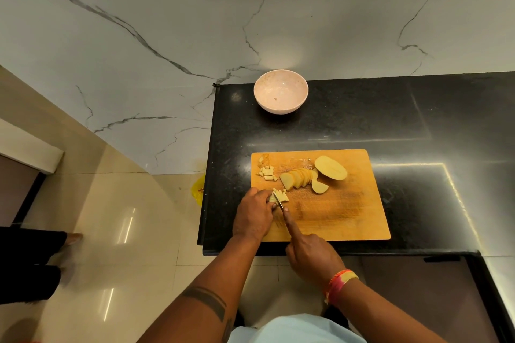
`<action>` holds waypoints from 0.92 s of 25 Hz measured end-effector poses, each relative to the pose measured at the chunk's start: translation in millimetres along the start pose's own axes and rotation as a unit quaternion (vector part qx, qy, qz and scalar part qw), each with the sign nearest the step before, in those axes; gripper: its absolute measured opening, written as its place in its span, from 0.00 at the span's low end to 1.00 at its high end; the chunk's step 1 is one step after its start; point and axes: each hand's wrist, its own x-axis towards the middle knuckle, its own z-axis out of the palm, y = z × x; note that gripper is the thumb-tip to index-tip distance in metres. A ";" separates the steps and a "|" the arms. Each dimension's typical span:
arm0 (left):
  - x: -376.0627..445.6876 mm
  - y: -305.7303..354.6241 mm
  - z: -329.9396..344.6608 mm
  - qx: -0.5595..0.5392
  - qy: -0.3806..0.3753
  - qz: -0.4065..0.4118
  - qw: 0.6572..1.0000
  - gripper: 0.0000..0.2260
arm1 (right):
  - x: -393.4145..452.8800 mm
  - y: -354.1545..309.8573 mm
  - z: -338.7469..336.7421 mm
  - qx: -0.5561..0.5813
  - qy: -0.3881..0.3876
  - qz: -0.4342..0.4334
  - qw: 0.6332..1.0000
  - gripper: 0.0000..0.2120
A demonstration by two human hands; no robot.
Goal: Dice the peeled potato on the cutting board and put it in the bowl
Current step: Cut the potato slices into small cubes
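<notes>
Few cubes (268, 172) were cut; slices (298, 178), a half (331, 167) remained (bowl (281, 91) seemingly empty); potato (278, 196) was pinched by left hand (255, 213), knife (278, 200) gripped by right hand (312, 255).

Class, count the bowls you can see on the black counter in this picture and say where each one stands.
1. A single pale bowl stands at the counter's far left corner, against the marble wall, beyond the cutting board. No others are visible.
</notes>
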 end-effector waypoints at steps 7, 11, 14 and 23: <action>-5.1 -1.8 0.8 -0.027 0.008 0.006 1.000 0.17 | -27.0 6.2 -3.0 0.018 -0.006 0.005 1.000 0.36; -9.1 -8.8 -0.5 -0.044 0.002 0.026 0.999 0.18 | -9.4 -0.6 -7.0 0.035 0.010 0.001 0.999 0.36; -12.1 -8.1 0.6 -0.056 0.016 0.011 0.998 0.15 | 2.9 -6.0 -6.1 0.039 0.011 0.001 0.999 0.35; -11.4 -4.1 -2.6 -0.058 0.034 0.017 0.998 0.12 | 1.6 -2.8 -6.3 0.054 0.029 0.018 0.998 0.35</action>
